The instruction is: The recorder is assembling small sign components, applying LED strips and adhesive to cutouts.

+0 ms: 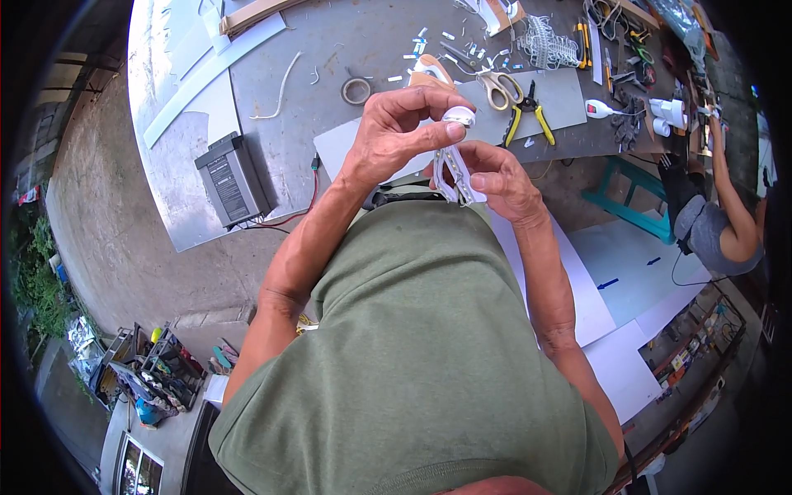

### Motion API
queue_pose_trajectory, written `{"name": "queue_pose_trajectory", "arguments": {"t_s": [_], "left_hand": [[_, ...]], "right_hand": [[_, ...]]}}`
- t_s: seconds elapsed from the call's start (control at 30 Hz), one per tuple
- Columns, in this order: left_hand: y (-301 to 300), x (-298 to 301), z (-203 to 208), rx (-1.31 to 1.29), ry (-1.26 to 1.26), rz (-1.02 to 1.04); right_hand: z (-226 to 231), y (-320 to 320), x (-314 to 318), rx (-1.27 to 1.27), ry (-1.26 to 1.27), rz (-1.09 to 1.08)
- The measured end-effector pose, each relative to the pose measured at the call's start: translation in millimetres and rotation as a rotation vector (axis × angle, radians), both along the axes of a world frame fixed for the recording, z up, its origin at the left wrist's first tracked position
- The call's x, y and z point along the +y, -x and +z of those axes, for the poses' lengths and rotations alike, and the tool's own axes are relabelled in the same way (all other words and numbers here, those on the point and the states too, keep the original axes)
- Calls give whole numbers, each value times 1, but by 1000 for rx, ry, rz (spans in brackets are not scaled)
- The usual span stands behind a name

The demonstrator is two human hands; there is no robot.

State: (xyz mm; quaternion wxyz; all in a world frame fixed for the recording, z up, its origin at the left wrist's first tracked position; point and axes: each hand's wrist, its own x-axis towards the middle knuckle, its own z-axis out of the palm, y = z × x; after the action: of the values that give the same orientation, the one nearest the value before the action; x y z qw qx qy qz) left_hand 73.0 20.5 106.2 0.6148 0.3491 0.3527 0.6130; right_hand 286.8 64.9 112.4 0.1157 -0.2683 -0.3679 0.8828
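Centrally, two bare hands work small white parts before an olive-green shirt (396, 313).
Right hand (506, 180) grips a narrow white V-shaped piece (443, 180); just above, left hand (381, 139) pinches a small, round white part (459, 115), perhaps a roll. Hand-fitting seems underway; the next move likely calls for a steady right-hand hold. Farther off, yellow-and-black pliers (527, 105) lie on the grey metal table (338, 51).

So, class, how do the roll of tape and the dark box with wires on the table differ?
Shape: the roll of tape is a round ring, while the box is a rectangular block. Size: the box looks much larger than the tape. Wires: the box has wires at its lower end; the tape has none. Both rest on the grey table.
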Motion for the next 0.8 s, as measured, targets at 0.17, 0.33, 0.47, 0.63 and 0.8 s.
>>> {"name": "queue_pose_trajectory", "arguments": {"t_s": [0.17, 0.33, 0.47, 0.63, 0.8], "left_hand": [[-3, 2, -2, -26, 20, 17], [-2, 3, -5, 22, 3, 25], [-2, 5, -5, -25, 55, 14], [6, 15, -51, 385, 276, 199], [-20, 11, -71, 1110, 92, 73]], "right_hand": [[-3, -3, 2, 5, -6, 12], [-4, -2, 6, -14, -33, 21], [-5, -4, 8, -49, -60, 25], [-10, -20, 16, -73, -88, -95], [-18, -53, 24, -32, -5, -335]]}}
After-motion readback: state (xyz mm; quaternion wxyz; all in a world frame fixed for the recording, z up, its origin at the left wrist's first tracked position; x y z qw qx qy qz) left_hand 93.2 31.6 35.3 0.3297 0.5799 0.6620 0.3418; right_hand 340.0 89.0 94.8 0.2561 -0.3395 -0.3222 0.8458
